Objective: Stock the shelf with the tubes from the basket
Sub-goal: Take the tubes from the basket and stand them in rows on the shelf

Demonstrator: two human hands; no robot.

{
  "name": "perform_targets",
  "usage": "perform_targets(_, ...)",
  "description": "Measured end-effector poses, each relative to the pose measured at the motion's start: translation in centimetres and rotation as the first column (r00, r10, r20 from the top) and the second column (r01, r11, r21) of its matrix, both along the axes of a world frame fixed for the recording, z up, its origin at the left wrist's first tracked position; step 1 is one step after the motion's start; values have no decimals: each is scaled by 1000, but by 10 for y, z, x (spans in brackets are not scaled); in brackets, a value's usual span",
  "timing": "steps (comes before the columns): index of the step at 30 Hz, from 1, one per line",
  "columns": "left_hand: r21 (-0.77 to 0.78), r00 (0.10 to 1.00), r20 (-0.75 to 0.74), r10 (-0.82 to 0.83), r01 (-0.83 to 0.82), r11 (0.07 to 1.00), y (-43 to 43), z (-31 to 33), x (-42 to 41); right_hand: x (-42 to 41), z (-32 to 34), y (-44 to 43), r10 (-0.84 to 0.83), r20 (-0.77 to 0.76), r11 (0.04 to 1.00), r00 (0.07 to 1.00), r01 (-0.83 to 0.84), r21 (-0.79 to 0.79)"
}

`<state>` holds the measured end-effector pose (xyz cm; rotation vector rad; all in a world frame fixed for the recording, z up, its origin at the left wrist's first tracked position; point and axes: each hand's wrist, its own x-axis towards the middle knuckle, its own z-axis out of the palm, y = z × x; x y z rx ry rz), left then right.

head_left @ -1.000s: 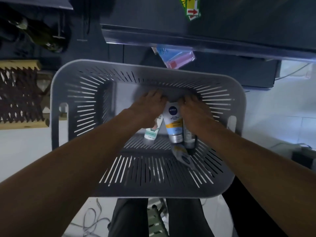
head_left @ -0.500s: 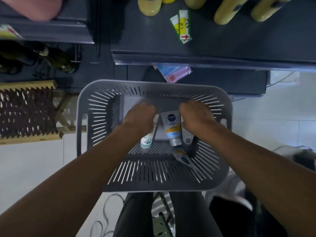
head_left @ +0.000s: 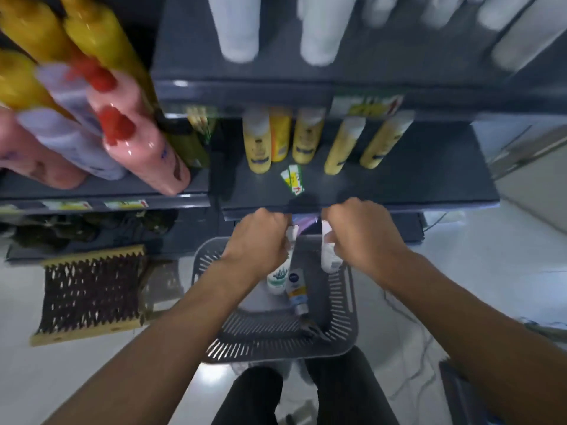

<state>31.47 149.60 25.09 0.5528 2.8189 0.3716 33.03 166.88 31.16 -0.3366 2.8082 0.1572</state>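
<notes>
Presently, both hands are raised above the grey slotted plastic basket [head_left: 340, 305], which stands on the pale glossy floor directly below the front edge of the dark shelf [head_left: 429, 179]. The left hand [head_left: 260, 237] is closed in a fist around a white tube with green print [head_left: 277, 279]; the tube's long axis runs roughly vertical in view, its rounded end hanging down toward the basket and its flat crimped end showing above the fist. The right hand [head_left: 359, 231] is closed around a plain white tube [head_left: 328, 256], also held upright in view, lower end over the basket's far rim. A third tube, blue-labelled with a yellow band [head_left: 297, 291], lies inside the basket just beside the left hand's tube, its silver cap pointing toward the basket's near wall. The basket walls are perforated with narrow slits; its corners are rounded. On the shelf, behind the hands, stand smooth yellow bottles [head_left: 257, 142] in a row, with a small green-and-white label [head_left: 293, 179] lying flat in front of them. Motion blur softens the finer print.
</notes>
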Motion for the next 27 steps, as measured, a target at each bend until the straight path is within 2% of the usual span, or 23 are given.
perform_targets(7,57,971,-226,-72,87,995,27,149,-25,-4,131,36,39,-230,999,972,-45,-22)
perform_targets(12,80,937,-325,-124,158,984,52,221,-35,-10,200,77,33,-315,997,949,-54,-56)
perform_targets(18,48,900,-414,-137,172,984,98,276,-59,-36,259,134,25,-392,978,920,-103,-179)
perform_targets(23,36,878,-472,-86,116,993,127,298,-87,-78,277,157,48,-423,977,905,-130,-169)
perform_targets(27,-39,866,-498,-42,26,999,141,306,-109,-110,276,162,82,-470,970,879,-178,-163)
